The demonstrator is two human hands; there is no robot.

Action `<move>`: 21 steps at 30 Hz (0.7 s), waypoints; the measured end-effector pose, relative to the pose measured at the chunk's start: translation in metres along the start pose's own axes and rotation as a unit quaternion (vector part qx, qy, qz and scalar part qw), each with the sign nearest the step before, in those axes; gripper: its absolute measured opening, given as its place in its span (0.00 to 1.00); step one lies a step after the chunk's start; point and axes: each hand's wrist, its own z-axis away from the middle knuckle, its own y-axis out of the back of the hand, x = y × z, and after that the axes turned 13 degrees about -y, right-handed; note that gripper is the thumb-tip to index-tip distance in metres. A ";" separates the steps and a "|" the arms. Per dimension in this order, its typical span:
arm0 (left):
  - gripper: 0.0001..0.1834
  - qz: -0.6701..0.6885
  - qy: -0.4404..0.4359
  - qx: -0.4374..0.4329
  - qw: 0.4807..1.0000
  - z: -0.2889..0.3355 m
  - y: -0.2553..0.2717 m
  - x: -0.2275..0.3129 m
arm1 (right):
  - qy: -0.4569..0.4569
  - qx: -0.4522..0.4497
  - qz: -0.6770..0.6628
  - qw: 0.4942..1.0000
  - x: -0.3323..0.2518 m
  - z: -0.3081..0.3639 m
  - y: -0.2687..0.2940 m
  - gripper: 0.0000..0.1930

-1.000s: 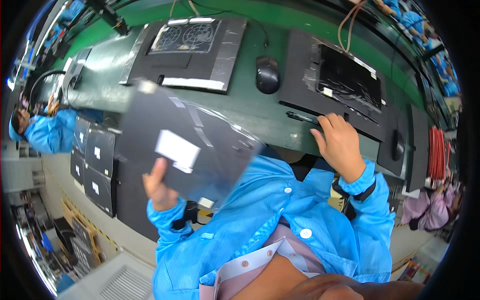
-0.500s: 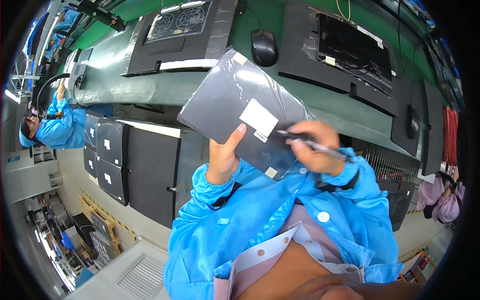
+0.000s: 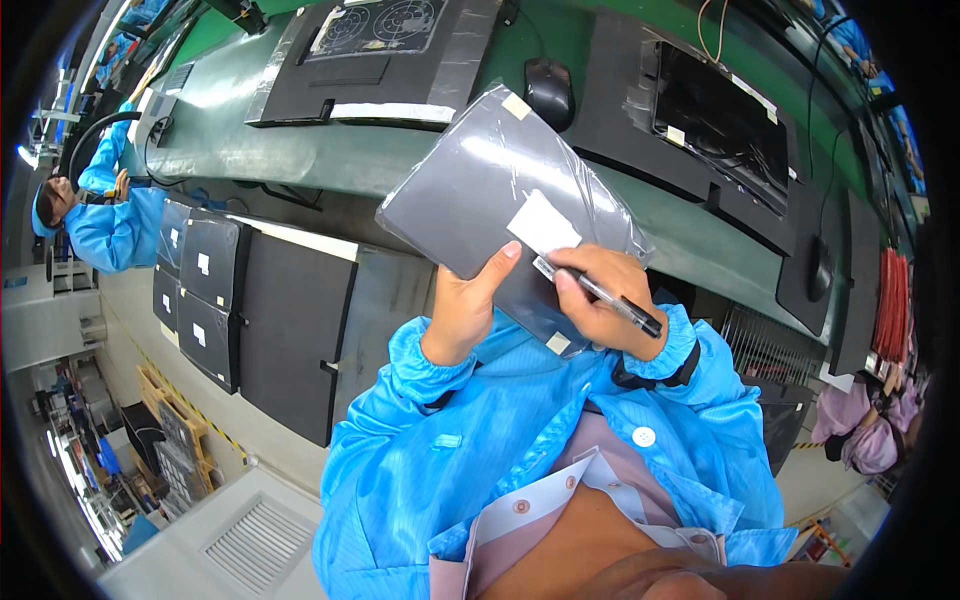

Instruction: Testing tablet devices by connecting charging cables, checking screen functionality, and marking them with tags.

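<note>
A flat grey panel wrapped in clear film is held up tilted in front of me, off the bench. My left hand grips its lower left edge, the thumb lying on the face. On the panel sit a white label, a small printed sticker just below it and cream tape tabs at the corners. My right hand is closed round a black-and-clear pen. The pen's tip end is by the lower edge of the white label; my fingers partly hide the tip, so contact cannot be made out.
On the green bench lie a black mouse, a black foam tray holding a dark glossy panel, and another tray at left. Wrapped panels stand in a dark foam stack at lower left. A co-worker in blue is far left.
My right hand has moved left and down over the panel, bringing the pen to the white label. The panel and my left hand have shifted slightly right in view.
</note>
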 end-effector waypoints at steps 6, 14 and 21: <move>0.22 -0.014 -0.034 0.051 0.998 0.011 0.040 0.033 | -0.009 0.234 0.145 0.961 -0.003 -0.013 0.032 0.10; 0.23 0.095 -0.003 0.255 0.962 0.046 0.241 0.114 | -0.223 0.139 0.365 0.893 0.012 -0.015 0.095 0.14; 0.20 0.055 0.012 0.321 0.945 0.049 0.351 0.129 | -0.118 0.222 0.239 0.938 0.043 -0.019 0.074 0.11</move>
